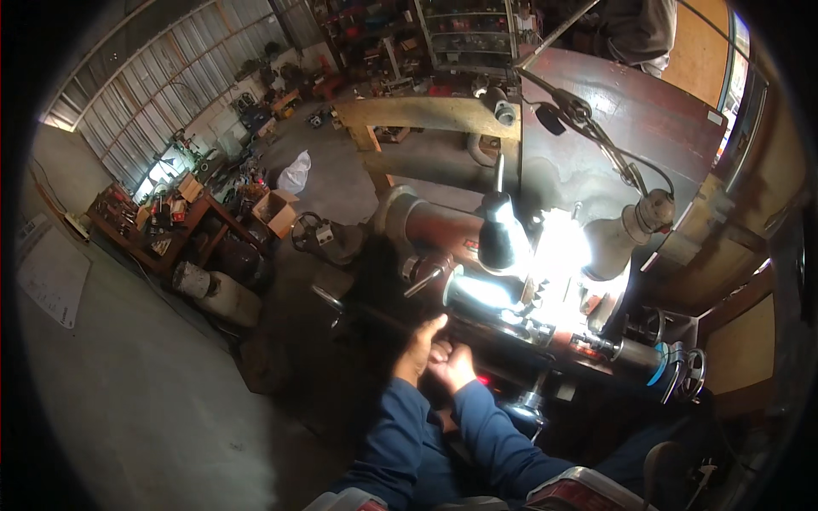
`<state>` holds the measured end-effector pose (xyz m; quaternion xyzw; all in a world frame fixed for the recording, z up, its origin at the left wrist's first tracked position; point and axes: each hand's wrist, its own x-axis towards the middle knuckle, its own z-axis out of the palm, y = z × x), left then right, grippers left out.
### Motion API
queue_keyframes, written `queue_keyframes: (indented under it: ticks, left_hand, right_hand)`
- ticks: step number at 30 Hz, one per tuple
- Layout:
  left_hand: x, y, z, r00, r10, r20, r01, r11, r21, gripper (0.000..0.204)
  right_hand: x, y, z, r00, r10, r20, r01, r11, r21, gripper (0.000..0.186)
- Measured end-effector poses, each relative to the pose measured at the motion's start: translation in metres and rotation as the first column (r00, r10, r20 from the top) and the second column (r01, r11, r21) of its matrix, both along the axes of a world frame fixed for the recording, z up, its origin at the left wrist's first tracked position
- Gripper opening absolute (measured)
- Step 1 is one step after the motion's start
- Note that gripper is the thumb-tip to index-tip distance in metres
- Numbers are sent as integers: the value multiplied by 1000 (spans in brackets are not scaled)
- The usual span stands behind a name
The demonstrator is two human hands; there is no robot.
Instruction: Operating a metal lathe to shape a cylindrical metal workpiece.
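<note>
My left hand and my right hand are close together, touching or nearly so, in front of a large metalworking machine. My left thumb points up and its other fingers curl in toward the right hand. The right hand's fingers are bent into a closed grip. What lies between the hands, if anything, is hidden. Just beyond them is a reddish housing with a lever handle. A shiny metal cylinder beside it is brightly lit. Near my right forearm is a chrome crank handle.
A work lamp on a jointed arm hangs over the machine, its glare washing out the middle. A handwheel sits at the machine's right end. Gas cylinders, a cardboard box and a cluttered bench stand left. A person is behind a panel.
</note>
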<state>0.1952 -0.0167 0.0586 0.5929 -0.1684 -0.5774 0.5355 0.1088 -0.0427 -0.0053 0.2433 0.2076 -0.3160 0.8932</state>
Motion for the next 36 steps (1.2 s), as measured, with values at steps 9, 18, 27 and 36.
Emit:
queue_keyframes:
  ticks: [9,18,27,36]
  left_hand:
    - [-16,-7,16,996,58,-73,-70,983,-169,26]
    - [25,66,38,533,-51,845,-35,996,82,70]
    - [-34,209,50,499,-9,867,-66,997,48,66]
    - [-98,186,51,197,-39,980,-196,977,79,77]
  right_hand:
    - [3,-9,-11,954,-140,264,81,972,220,29]
    - [-46,88,-11,538,-50,-841,-840,52,-540,65]
    - [-236,156,-1,217,305,-927,-671,-643,-369,113]
    - [-258,144,31,392,-248,-886,-727,-673,-133,73]
